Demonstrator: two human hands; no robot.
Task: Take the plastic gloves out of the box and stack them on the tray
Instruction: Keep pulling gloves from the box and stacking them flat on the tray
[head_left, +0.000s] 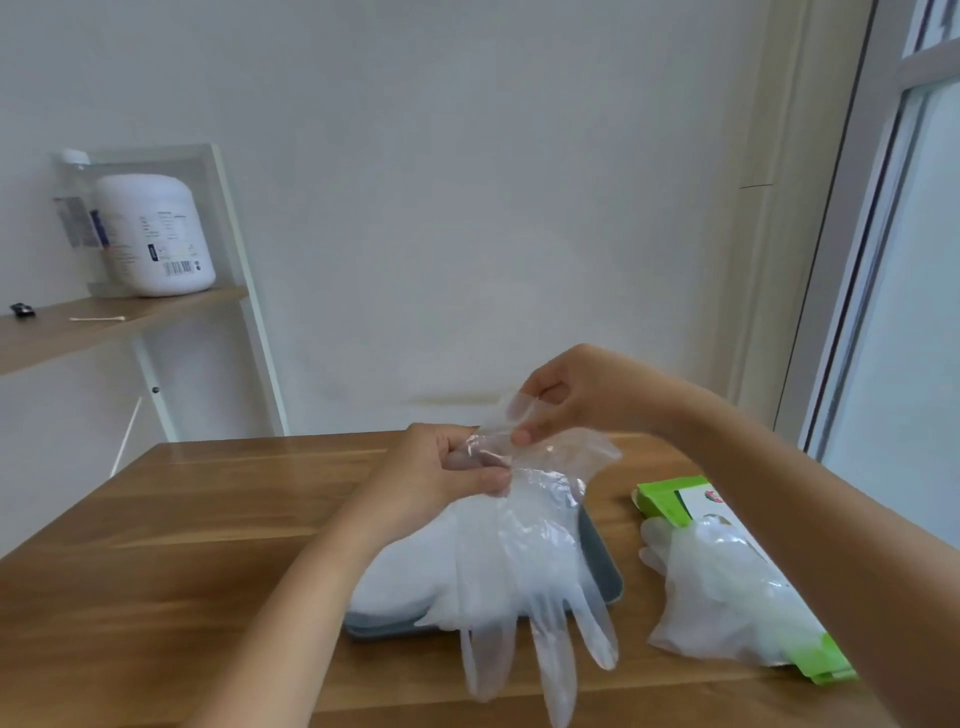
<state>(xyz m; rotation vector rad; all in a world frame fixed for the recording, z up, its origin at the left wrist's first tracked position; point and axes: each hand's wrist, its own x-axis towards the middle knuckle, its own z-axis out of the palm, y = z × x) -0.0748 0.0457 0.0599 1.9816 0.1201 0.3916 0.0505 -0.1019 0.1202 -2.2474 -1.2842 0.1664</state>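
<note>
A clear plastic glove (524, 561) hangs above the grey tray (597, 551), cuff up and fingers down over the tray's front edge. My left hand (452, 473) pinches the cuff on its left side. My right hand (571, 400) pinches the cuff from above, just right of the left hand. A pile of clear gloves (400, 577) lies on the tray beneath. To the right, the green and white glove box (675, 504) lies flat on the table, with another glove (711, 592) draped over it.
The wooden table (182, 545) carries everything. A shelf (104, 317) at the back left holds a white jar (156, 234), a cotton swab and a small dark item. A white wall stands behind, and a window frame (857, 260) at the right.
</note>
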